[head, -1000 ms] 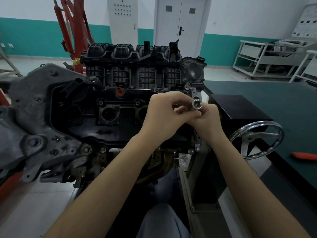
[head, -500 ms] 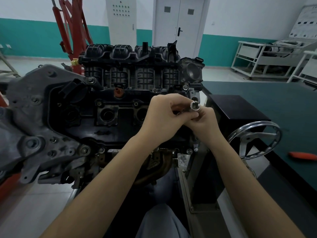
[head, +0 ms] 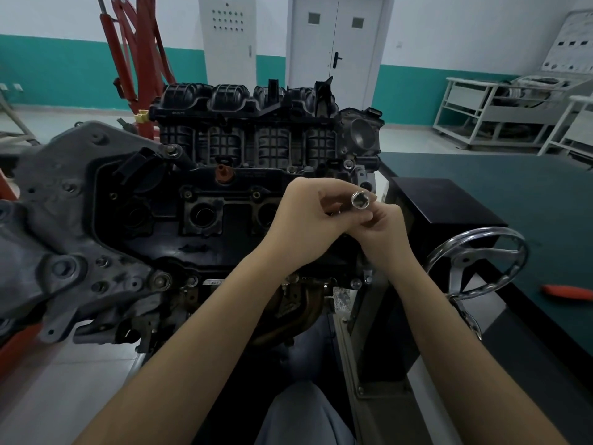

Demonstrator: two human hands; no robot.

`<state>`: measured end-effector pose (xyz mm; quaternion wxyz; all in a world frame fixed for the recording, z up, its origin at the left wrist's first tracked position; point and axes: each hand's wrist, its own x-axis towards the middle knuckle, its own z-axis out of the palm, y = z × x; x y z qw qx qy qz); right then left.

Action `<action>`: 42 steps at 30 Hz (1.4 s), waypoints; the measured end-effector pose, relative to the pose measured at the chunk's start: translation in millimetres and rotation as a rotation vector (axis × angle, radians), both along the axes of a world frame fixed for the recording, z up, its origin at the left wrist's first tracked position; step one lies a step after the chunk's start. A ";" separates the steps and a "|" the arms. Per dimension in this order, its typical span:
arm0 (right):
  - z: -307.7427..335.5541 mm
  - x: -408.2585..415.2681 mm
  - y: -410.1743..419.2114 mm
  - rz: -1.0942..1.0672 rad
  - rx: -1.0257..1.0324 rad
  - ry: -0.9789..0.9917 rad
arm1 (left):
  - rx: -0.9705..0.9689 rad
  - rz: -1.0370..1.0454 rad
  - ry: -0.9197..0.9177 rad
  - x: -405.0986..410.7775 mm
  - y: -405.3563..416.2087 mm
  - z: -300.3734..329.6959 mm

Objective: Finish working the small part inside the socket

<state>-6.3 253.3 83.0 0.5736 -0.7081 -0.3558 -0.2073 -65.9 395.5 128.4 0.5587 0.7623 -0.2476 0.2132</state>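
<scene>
Both hands meet at the engine's (head: 224, 194) three-o'clock end, the left hand (head: 308, 220) and right hand (head: 382, 232) pinching a chrome socket (head: 359, 199) between fingertips, apparently fitting it to a tool; next likely calls for pressing it home squarely.

My left hand (head: 308, 220) and right hand (head: 382, 232) are bare: no gloves, no rings, no watch or band at either wrist. Both forearms are bare too, all the way down to the bottom edge of the view, with no sleeve in sight. My fingers are slim and the nails look short and plain. Lower down, between my arms, my legs show in grey-blue trousers (head: 305, 415) with soft folds in the cloth.
</scene>
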 end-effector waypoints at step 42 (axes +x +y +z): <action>-3.1 2.2 -1.7 0.056 0.022 0.042 | -0.022 -0.032 -0.079 4.4 0.8 -5.5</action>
